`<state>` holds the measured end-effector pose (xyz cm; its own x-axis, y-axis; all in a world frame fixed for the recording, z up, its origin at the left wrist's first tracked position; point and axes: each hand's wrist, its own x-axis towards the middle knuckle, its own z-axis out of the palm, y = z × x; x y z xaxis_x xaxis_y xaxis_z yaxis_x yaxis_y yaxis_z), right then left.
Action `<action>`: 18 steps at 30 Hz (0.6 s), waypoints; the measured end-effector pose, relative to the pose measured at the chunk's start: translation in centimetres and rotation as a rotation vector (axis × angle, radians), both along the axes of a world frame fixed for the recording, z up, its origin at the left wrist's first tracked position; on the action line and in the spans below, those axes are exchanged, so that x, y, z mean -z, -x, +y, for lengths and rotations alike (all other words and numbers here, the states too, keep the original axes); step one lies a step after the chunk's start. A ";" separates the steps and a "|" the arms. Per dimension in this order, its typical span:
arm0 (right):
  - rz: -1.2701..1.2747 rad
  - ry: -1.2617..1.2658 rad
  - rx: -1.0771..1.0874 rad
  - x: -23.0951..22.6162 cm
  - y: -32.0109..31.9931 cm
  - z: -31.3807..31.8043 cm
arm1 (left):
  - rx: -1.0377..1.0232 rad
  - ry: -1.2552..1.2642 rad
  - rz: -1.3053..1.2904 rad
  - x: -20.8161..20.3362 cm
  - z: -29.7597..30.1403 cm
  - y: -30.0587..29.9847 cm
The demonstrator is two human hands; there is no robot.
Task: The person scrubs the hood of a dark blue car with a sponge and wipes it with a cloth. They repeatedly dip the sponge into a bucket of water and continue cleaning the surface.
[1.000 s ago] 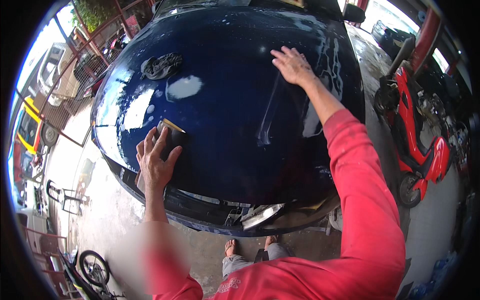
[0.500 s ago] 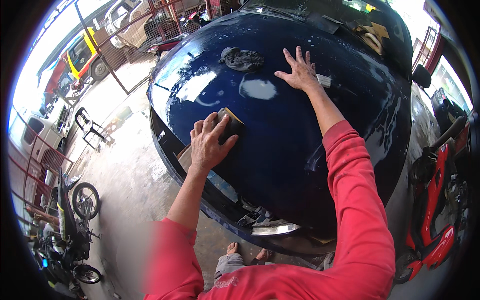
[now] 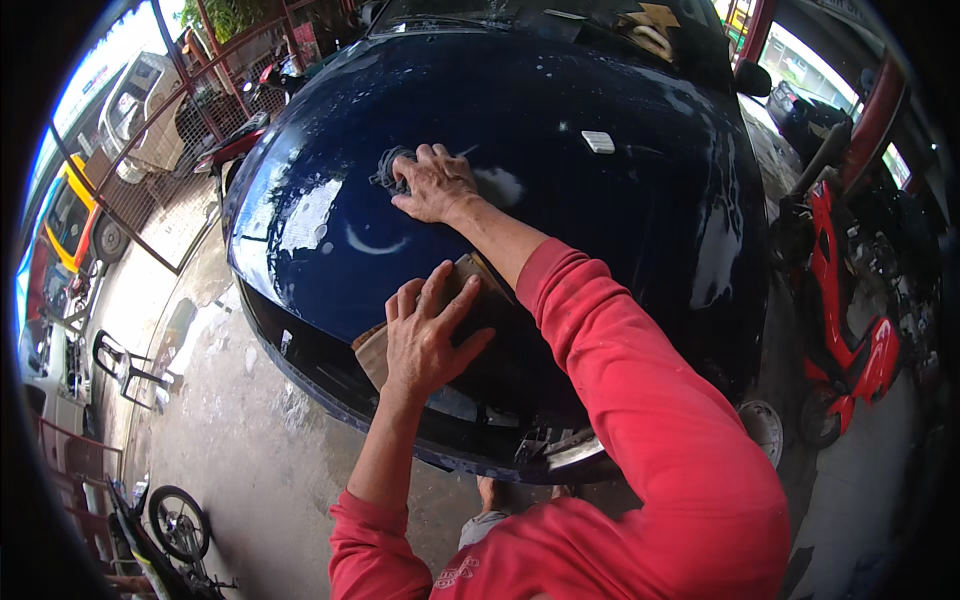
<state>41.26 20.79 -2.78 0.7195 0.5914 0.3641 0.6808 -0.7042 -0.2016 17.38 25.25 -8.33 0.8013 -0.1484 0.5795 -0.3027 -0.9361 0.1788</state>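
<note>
Right now a tan, flat sanding sheet [image 3: 375,350] lies near the front edge of the dark blue, wet car bonnet [image 3: 620,200], pinned under the left hand [image 3: 425,335], whose fingers are spread flat on it. Further up the bonnet, the right hand [image 3: 435,185] closes on a dark crumpled rag [image 3: 388,170]. Red sleeves cover both arms.

The car hood [image 3: 620,220] fills the middle of the frame, with the right hand [image 3: 435,183] on a cloth [image 3: 388,168] at upper centre and the left hand [image 3: 425,335] flat on a sanding pad [image 3: 375,352] below it, near the hood's front edge. A small block [image 3: 598,142] lies on the hood to the upper right of the hands. A scooter [image 3: 845,310] stands at the right edge, a fence [image 3: 160,150] with a truck [image 3: 140,110] behind it at upper left (a motorbike wheel [image 3: 178,522] at lower left).
</note>
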 end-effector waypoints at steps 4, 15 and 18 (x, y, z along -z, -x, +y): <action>0.024 -0.008 -0.111 0.3 6.5 -11.0 | 0.307 -0.102 0.066 -0.4 1.1 1.5; 0.226 -0.878 0.746 5.9 22.3 -46.7 | 0.273 -0.176 0.043 -4.8 -11.5 -19.7; 0.200 -1.117 0.858 9.0 30.0 -54.1 | 0.237 -0.225 0.033 -3.8 -13.6 -22.7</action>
<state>11.22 -33.30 -11.77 0.7964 -0.5730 0.1932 0.0258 -0.2871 -0.9576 40.12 11.69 -4.56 0.7467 -0.4547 0.4855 -0.5146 -0.8573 -0.0114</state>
